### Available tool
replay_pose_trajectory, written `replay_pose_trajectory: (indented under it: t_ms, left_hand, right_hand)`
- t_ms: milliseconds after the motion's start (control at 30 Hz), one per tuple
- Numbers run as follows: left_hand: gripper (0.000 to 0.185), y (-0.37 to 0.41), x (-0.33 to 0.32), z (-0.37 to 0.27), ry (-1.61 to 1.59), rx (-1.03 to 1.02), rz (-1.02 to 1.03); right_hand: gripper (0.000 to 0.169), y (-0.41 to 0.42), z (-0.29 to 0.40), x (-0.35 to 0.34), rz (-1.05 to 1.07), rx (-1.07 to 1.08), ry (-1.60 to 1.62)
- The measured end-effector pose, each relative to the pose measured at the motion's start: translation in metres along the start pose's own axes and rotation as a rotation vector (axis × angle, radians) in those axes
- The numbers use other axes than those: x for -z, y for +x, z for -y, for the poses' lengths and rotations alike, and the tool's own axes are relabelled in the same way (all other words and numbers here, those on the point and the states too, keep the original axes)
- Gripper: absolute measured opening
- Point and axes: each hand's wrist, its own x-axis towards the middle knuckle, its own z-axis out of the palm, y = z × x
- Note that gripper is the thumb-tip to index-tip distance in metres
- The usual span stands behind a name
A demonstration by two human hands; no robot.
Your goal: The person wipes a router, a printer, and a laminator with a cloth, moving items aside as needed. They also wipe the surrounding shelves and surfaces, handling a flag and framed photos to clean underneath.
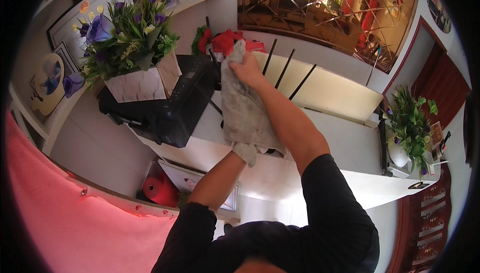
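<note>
My right hand [248,69] grips the upper end of a worn grey cloth [243,104]. The cloth hangs down over a white counter [356,147], and its lower end covers my left hand, so those fingers are hidden; just the wrist [237,159] shows below it. Black rods that look like router antennas [284,68] stick up at a slant beside the cloth. Whatever they are fixed to is mostly behind the cloth. Just beyond my right hand lies red fabric or artificial flowers [227,42].
Left of the cloth, a black printer [183,104] carries a planter [138,85] of artificial purple flowers. A white vase [398,155] with greenery stands at the counter's right end. Below left are a red roll [160,190], a leaning picture frame [228,198] and pink fabric [86,231].
</note>
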Motion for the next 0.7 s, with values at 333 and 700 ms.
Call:
replay_pose_trajectory:
  t_ms: [333,700]
  left_hand:
    - [0.068,0.012,-0.007,-0.006,0.051,0.097,0.035]
    - [0.067,0.01,-0.008,-0.006,0.009,0.073,-0.03]
  right_hand:
    - [0.013,0.061,0.155,0.124,-0.22,0.268,0.818]
    - [0.035,-0.112,0.056,0.219,-0.511,0.061,1.197]
